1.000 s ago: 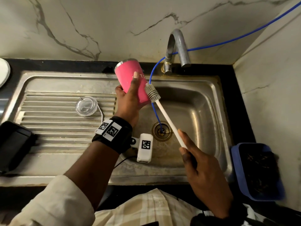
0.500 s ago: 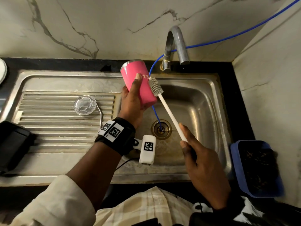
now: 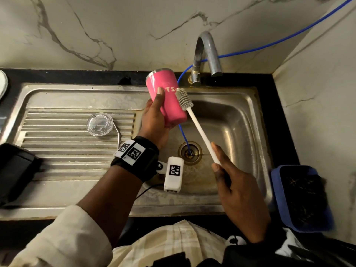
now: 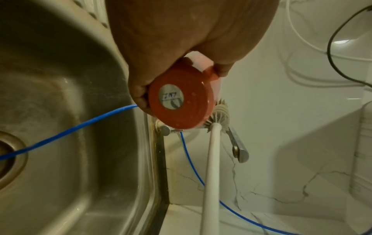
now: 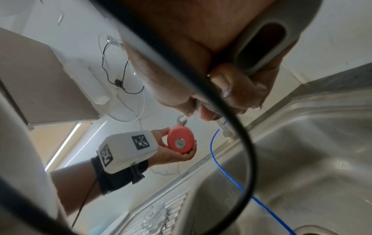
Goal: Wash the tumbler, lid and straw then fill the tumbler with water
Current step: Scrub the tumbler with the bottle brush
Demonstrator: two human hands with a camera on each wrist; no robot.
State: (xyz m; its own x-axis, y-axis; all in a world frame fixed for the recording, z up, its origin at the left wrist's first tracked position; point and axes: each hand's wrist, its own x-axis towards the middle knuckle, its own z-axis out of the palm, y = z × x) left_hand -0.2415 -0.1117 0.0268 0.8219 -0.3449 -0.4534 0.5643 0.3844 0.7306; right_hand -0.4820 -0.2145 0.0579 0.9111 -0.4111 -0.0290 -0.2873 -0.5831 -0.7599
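Note:
My left hand (image 3: 157,114) grips the pink tumbler (image 3: 166,94) above the sink basin, tilted with its steel rim away from me; its round base (image 4: 180,101) shows in the left wrist view and the base (image 5: 180,141) also in the right wrist view. My right hand (image 3: 234,187) holds a white bottle brush (image 3: 200,130) by the handle, its grey bristle head (image 3: 184,99) against the tumbler's outer side. The clear lid (image 3: 99,124) lies on the drainboard with a thin metal straw (image 3: 119,134) beside it.
The steel sink (image 3: 235,132) has a drain (image 3: 189,152) with a blue tube (image 3: 184,136) running into it. A grey tap (image 3: 207,53) stands at the back. A blue bin (image 3: 300,197) sits at the right, a black object (image 3: 13,168) at the left.
The tumbler has risen and moved right toward the tap. The brush head has slid up along the tumbler's side, with my right hand following.

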